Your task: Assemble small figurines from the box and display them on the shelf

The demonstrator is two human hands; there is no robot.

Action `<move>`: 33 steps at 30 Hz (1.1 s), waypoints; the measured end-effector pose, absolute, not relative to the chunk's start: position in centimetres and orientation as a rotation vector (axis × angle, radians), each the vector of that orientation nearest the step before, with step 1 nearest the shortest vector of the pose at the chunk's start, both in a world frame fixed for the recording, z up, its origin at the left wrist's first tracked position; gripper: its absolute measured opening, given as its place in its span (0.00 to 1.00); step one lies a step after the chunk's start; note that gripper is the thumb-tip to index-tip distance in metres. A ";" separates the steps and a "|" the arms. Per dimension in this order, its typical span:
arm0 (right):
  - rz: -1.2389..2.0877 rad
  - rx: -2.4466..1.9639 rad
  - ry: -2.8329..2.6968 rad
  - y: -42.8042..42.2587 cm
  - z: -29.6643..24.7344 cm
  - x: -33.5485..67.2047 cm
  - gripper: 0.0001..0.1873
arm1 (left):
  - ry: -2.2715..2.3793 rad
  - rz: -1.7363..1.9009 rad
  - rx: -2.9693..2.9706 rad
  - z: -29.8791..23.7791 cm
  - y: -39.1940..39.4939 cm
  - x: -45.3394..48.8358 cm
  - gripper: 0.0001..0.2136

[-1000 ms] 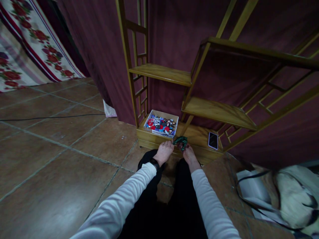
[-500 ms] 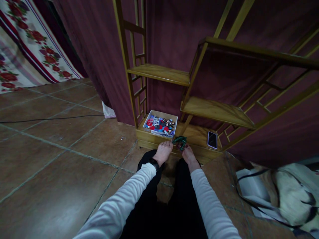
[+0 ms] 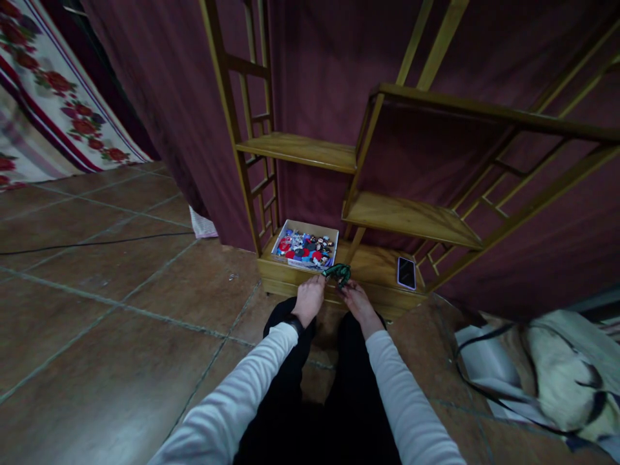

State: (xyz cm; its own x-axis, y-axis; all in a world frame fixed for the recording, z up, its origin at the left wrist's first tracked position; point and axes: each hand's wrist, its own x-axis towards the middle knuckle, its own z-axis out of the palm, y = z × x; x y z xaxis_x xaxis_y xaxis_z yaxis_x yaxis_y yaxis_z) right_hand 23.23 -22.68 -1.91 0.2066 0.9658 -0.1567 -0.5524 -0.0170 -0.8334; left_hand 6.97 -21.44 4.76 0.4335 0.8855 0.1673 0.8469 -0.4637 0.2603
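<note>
- Centrally, a dark green item (image 3: 341, 276), pinched by the left hand (image 3: 310, 298) at its left end and the right hand (image 3: 357, 299) at its lower right; exact finger contact too small to resolve.
- Item position: near the front edge of the bottom shelf (image 3: 375, 263).
- Open box (image 3: 312, 228) of small mixed-coloured pieces (image 3: 306, 250): on that shelf, behind the item, leftward.
- Phone (image 3: 406, 273): flat on the shelf, right of the box, well apart.

Fingers (image 3: 316, 282) holding green object (image 3: 341, 274), box (image 3: 314, 228) of trinkets (image 3: 304, 249), phone (image 3: 405, 273)

Dark green object (image 3: 341, 274), glossy, bent in an arch, held in the fingers (image 3: 317, 281)
</note>
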 end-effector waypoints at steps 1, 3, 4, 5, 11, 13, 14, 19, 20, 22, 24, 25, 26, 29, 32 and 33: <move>1.320 -0.943 -0.567 -22.7 -1.9 23.2 0.14 | 1.562 0.429 2.504 4.8 -21.4 7.0 0.12; 1.340 -0.946 -0.576 -22.7 -1.8 23.3 0.15 | 1.588 0.449 2.435 4.8 -21.2 7.0 0.12; 1.348 -0.951 -0.577 -22.8 -1.7 23.3 0.15 | 1.593 0.459 2.407 4.7 -21.1 7.0 0.13; 1.355 -0.957 -0.575 -22.8 -1.7 23.2 0.15 | 1.593 0.468 2.384 4.7 -21.0 7.0 0.13; 1.336 -0.995 -0.517 -22.8 -1.4 23.1 0.15 | 1.557 0.553 2.354 4.1 -20.7 7.0 0.13; 1.335 -0.995 -0.514 -22.9 -1.4 23.0 0.15 | 1.553 0.573 2.354 4.0 -20.7 7.1 0.13; 1.332 -0.994 -0.514 -22.9 -1.4 23.0 0.15 | 1.551 0.576 2.353 3.9 -20.7 7.1 0.14; 1.323 -1.002 -0.525 -22.9 -1.2 23.0 0.14 | 1.525 0.618 2.354 3.7 -20.6 7.0 0.14; 1.327 -1.005 -0.531 -22.9 -1.2 23.0 0.13 | 1.518 0.625 2.356 3.6 -20.6 7.0 0.14; 1.338 -1.008 -0.542 -22.9 -1.2 23.0 0.13 | 1.507 0.621 2.359 3.5 -20.6 7.0 0.14; 1.348 -1.007 -0.543 -22.9 -1.2 23.0 0.13 | 1.504 0.607 2.361 3.5 -20.5 7.0 0.14; 1.352 -1.008 -0.541 -22.9 -1.2 23.1 0.14 | 1.505 0.601 2.363 3.5 -20.5 6.9 0.14; 1.353 -1.009 -0.536 -22.9 -1.2 23.1 0.14 | 1.506 0.596 2.364 3.5 -20.5 6.9 0.14; 1.353 -1.011 -0.534 -22.9 -1.2 23.1 0.14 | 1.503 0.595 2.373 3.5 -20.5 6.9 0.14; 1.346 -1.006 -0.532 -22.9 -1.1 23.0 0.14 | 1.496 0.612 2.382 3.4 -20.5 6.9 0.14; 1.344 -1.003 -0.529 -22.9 -1.1 23.0 0.14 | 1.496 0.620 2.384 3.4 -20.5 6.9 0.14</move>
State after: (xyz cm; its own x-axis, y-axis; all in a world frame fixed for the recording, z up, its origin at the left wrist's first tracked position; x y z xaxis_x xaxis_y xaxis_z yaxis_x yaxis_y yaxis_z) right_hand 23.00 -22.93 -1.09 0.2000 0.9544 -0.2218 -0.5474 -0.0790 -0.8332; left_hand 6.88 -20.48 3.38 0.3788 0.8998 0.2167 0.7893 -0.4363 0.4319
